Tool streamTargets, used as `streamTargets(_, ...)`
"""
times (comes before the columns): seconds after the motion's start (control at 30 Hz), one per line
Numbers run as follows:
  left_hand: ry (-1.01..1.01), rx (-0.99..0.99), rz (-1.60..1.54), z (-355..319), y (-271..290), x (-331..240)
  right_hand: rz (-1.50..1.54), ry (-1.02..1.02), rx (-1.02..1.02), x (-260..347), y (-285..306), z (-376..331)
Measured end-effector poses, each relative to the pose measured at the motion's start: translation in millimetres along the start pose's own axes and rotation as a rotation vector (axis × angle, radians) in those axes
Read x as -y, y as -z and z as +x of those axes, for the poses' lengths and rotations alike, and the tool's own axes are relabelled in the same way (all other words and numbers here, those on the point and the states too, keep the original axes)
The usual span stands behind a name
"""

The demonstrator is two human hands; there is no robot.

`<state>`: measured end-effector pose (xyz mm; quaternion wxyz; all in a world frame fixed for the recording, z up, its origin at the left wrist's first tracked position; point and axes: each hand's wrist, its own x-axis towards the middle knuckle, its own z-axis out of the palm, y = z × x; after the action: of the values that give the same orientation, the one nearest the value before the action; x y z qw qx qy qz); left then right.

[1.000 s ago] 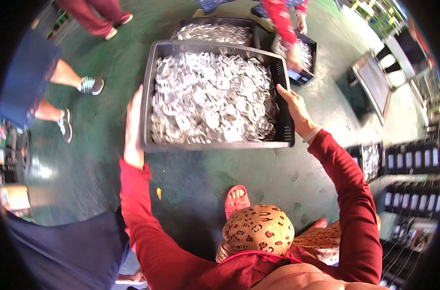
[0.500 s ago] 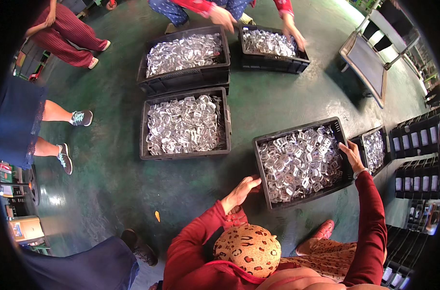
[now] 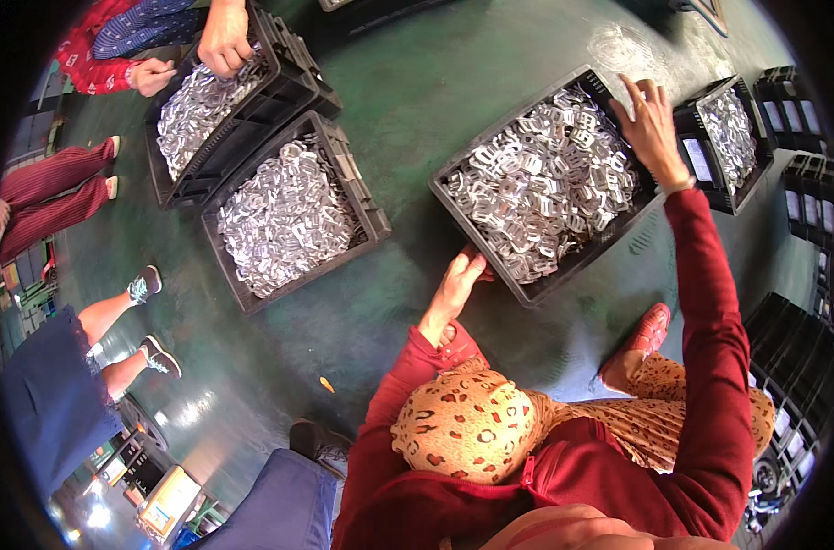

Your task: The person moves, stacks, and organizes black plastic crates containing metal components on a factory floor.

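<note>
In front of me a black plastic crate (image 3: 571, 268) full of small silvery metal buckles (image 3: 550, 179) stands at a slant. At its near left side is my left hand (image 3: 454, 291), its bent fingers closed against the outer wall and partly hidden by it. Over the right-hand rim reaches my right hand (image 3: 651, 137), fingers apart, with nothing gripped. Its wrist lies just outside the rim. To the left stands another black crate (image 3: 318, 270) of the same buckles (image 3: 289, 215).
Behind the left crate, another person's hand (image 3: 224, 41) reaches into a stacked crate (image 3: 293, 64) of buckles. A smaller filled crate (image 3: 742, 197) stands at right, near dark stacked crates (image 3: 806, 206). People stand at left; a dark shoe (image 3: 321, 445) is close to my left side.
The view has turned, so the crates appear tilted and higher. My right hand has let go of the rim and spread its fingers. My left hand stays at the crate's side.
</note>
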<state>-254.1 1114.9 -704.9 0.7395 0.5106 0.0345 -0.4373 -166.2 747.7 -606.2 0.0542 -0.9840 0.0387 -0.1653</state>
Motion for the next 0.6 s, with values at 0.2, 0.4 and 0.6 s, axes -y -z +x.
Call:
streamTargets(0.2,-0.012,0.048,0.107,2.1,0.0,-9.5,0.5,-0.076,0.334,84.9,-27.6,-1.7)
streamTargets(0.4,-0.037,0.028,0.117,4.6,-3.3,-7.5,0.55,-0.268,0.451,103.5,-22.9,0.5)
streamTargets(0.6,-0.016,0.092,0.109,7.4,3.2,-7.2,1.31,-0.76,0.52,64.7,14.4,-20.4)
